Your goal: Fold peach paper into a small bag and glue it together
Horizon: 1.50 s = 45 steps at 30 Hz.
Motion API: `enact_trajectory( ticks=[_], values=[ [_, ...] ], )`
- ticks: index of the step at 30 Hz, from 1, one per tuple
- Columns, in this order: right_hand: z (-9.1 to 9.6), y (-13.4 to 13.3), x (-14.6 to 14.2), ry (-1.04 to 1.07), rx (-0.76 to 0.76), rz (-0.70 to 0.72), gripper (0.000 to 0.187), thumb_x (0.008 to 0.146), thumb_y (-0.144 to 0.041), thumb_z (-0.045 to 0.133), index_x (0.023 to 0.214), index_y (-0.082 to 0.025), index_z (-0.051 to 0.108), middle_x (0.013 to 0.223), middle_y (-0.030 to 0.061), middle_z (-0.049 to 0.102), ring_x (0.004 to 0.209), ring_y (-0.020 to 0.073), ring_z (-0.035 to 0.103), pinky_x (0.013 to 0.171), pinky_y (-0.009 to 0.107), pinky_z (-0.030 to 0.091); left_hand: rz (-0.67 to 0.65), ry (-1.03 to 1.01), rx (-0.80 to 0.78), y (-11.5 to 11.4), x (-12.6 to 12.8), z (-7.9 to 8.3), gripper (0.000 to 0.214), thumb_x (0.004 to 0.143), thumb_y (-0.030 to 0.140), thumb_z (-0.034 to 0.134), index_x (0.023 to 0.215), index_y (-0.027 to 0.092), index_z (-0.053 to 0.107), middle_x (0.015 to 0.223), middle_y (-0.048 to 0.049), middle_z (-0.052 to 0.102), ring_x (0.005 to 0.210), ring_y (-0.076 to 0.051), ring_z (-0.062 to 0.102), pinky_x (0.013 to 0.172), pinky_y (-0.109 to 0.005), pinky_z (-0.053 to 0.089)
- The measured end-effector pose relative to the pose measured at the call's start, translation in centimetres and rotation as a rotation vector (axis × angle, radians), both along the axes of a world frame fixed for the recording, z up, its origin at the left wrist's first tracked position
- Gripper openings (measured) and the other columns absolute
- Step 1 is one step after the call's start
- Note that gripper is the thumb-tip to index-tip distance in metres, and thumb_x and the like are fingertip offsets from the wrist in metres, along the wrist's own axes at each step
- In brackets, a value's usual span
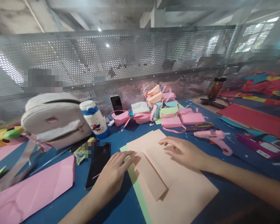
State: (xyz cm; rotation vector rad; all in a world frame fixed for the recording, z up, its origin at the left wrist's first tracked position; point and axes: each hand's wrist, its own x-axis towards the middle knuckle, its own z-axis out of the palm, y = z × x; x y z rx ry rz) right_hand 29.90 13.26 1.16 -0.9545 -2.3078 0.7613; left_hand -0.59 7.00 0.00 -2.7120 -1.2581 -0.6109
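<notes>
A peach paper sheet (189, 193) lies on a green sheet (142, 203) in front of me. On it rests a narrow folded peach paper strip (151, 177), its near end slightly raised. My left hand (115, 169) is at the strip's upper left end, fingers stretched out, with a gap between thumb and forefinger. Fingertips meet the paper's edge there. My right hand (185, 152) rests on the upper right of the sheet, fingers apart and loosely curved, holding nothing. Right of it lies a pink glue gun (212, 135).
Small pink paper bags (171, 122) stand at the back. To the left are a white backpack (56, 119), a bottle (94, 119), a dark tablet (95, 171) and pink paper (42, 186). A purple power strip (261, 144) is at right. A perforated metal screen (130, 53) closes the far side.
</notes>
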Motion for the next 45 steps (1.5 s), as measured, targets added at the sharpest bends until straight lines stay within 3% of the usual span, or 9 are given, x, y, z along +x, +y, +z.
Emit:
enact_trajectory(
  ticks=[4,8,14,22,29,33,38,42,45],
  values=[
    [-1.8,0.5,-0.5,0.036,-0.207,0.060,0.040,0.093,-0.031,0.056,0.132,-0.023,0.053,0.142,0.0113,0.049,0.127,0.0236,0.053,0.102,0.041,0.049,-0.091,-0.116,-0.151,-0.4,1.5,2.0,0.058,0.089,0.000,0.036,0.142,0.022,0.042,0.138,-0.0114,0.056,0.128,-0.023,0.051,0.104,-0.044,0.046],
    [-2.0,0.1,-2.2,0.195,-0.366,0.121,0.044,0.094,-0.035,0.055,0.136,-0.024,0.048,0.149,0.0115,0.040,0.136,0.0228,0.043,0.112,0.045,0.039,-0.285,0.008,-0.327,-0.7,4.6,4.3,0.055,0.095,0.034,0.056,0.147,0.023,0.039,0.150,-0.0120,0.046,0.139,-0.027,0.041,0.116,-0.047,0.035],
    [-0.8,0.6,-2.1,0.344,-0.710,-0.020,0.048,0.086,-0.029,0.063,0.132,-0.031,0.050,0.149,0.0085,0.043,0.144,0.0234,0.033,0.109,0.044,0.041,-0.389,0.176,-0.454,-0.8,5.5,3.4,0.073,0.091,0.054,0.057,0.152,0.025,0.030,0.156,-0.0137,0.037,0.146,-0.034,0.031,0.117,-0.056,0.027],
    [-2.0,0.5,-1.6,0.396,-0.919,0.062,0.062,0.084,-0.028,0.067,0.140,-0.025,0.041,0.129,0.0133,0.060,0.111,0.0211,0.064,0.083,0.031,0.054,-0.403,0.227,-0.489,-1.3,3.9,2.4,0.082,0.089,0.051,0.060,0.155,0.021,0.022,0.155,-0.0182,0.038,0.146,-0.037,0.030,0.117,-0.061,0.024],
    [-2.4,0.6,-1.8,0.216,-0.704,0.050,0.069,0.080,-0.010,0.058,0.144,-0.023,0.039,0.078,-0.0020,0.061,0.064,0.0105,0.055,0.051,0.017,0.041,-0.422,0.134,-0.490,-1.4,3.3,3.1,0.080,0.084,0.046,0.065,0.152,0.024,0.028,0.132,-0.0117,0.057,0.126,-0.032,0.053,0.119,-0.059,0.020],
    [-2.6,1.6,-0.8,0.176,-0.525,0.007,0.064,0.079,-0.012,0.058,0.141,-0.022,0.043,0.084,-0.0002,0.060,0.079,0.0136,0.060,0.068,0.024,0.050,-0.405,0.173,-0.403,-1.7,2.5,3.2,0.078,0.082,0.039,0.070,0.149,0.025,0.034,0.124,-0.0082,0.060,0.119,-0.029,0.057,0.121,-0.060,0.011],
    [-2.6,2.4,0.4,0.082,-0.349,-0.016,0.059,0.081,-0.015,0.056,0.139,-0.021,0.047,0.077,-0.0036,0.054,0.072,0.0115,0.058,0.071,0.025,0.050,-0.373,0.125,-0.086,-1.6,1.6,1.7,0.020,0.098,0.017,0.047,0.104,0.024,0.065,0.089,-0.0015,0.067,0.082,-0.016,0.063,0.119,-0.060,0.018],
    [-2.3,2.8,1.0,-0.006,-0.259,-0.041,0.058,0.083,-0.014,0.053,0.140,-0.022,0.047,0.080,-0.0018,0.058,0.065,0.0108,0.057,0.063,0.023,0.051,-0.377,0.035,0.082,-0.8,1.2,0.7,0.037,0.100,0.008,0.034,0.078,0.020,0.061,0.075,-0.0003,0.066,0.074,-0.013,0.064,0.115,-0.052,0.034],
    [-1.7,2.6,1.2,-0.092,-0.047,-0.089,0.052,0.086,-0.015,0.053,0.137,-0.026,0.052,0.113,0.0072,0.065,0.089,0.0177,0.065,0.079,0.033,0.055,-0.359,0.049,0.102,-0.2,0.9,0.7,0.035,0.099,0.007,0.035,0.081,0.019,0.062,0.079,-0.0015,0.069,0.080,-0.014,0.068,0.113,-0.048,0.039]
  ],
)
